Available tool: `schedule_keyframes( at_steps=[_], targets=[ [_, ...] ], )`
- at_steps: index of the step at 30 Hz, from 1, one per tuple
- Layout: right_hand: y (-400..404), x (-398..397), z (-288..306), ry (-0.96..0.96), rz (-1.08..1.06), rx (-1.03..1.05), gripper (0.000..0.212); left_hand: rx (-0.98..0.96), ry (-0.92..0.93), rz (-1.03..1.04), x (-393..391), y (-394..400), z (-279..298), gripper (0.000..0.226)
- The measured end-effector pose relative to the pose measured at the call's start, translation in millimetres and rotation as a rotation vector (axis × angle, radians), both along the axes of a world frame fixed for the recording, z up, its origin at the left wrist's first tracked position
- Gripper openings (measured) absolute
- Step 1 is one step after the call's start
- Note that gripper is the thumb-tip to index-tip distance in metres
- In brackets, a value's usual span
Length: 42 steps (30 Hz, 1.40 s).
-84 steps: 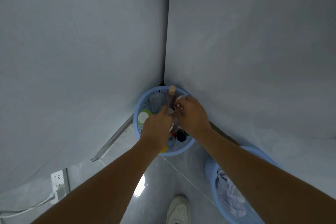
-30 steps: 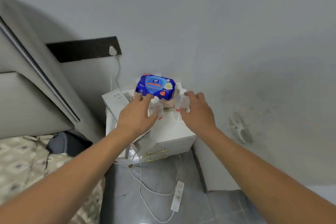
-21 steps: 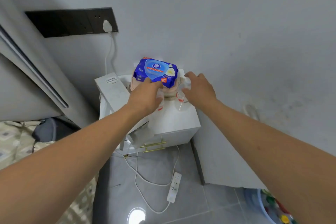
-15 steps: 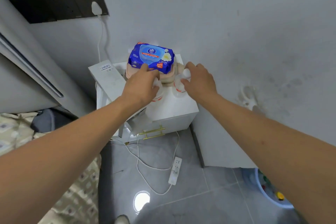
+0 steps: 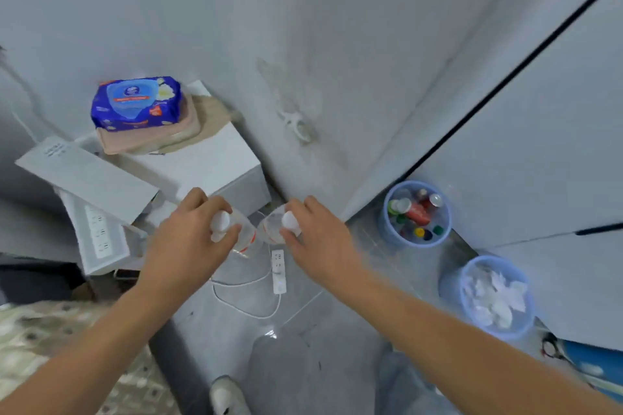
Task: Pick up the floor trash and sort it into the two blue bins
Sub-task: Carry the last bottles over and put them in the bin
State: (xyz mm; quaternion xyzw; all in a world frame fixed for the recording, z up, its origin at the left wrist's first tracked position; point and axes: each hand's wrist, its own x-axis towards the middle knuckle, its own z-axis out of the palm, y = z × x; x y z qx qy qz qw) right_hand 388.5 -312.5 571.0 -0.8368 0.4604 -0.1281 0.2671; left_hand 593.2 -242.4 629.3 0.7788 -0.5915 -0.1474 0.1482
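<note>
My left hand [image 5: 183, 246] grips a clear plastic bottle [image 5: 243, 236] with a white cap and red label. A second clear bottle [image 5: 271, 229] of the same kind is in my right hand [image 5: 320, 246]. Both bottles hang side by side above the grey floor, in front of the nightstand. At the right, by the wall, stands a blue bin [image 5: 387, 225] holding cans, bottles and coloured caps. Nearer to me, a second blue bin [image 5: 451, 283] is filled with crumpled white paper.
A white nightstand [image 5: 215, 165] at the left carries a blue wipes pack [image 5: 136, 102] on folded cloth. A white power strip [image 5: 279, 271] and its cable lie on the floor below my hands. A patterned bed cover [image 5: 50, 340] is at the lower left; my shoe [image 5: 226, 396] shows at the bottom.
Both hands lifted the two bottles off the nightstand and drew them back over the floor. The view swung right and down, bringing both blue bins into sight.
</note>
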Motion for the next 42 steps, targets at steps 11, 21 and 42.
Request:
schedule_keyframes(
  at_steps=[11, 21, 42],
  targets=[
    [-25.5, -260.0, -45.2, 0.109, -0.388, 0.11, 0.027, 0.225, 0.148, -0.356, -222.0, -59.3, -56.0, 0.035],
    [-171.4, -397.4, -128.9, 0.067, -0.69, 0.147, 0.021, 0.122, 0.17, -0.309, -366.1, -231.7, -150.8, 0.032],
    [-217.0, -436.0, -321.3, 0.124, -0.457, 0.289, 0.045, 0.189, -0.305, -0.715, -447.3, -293.6, -355.5, 0.07]
  ],
)
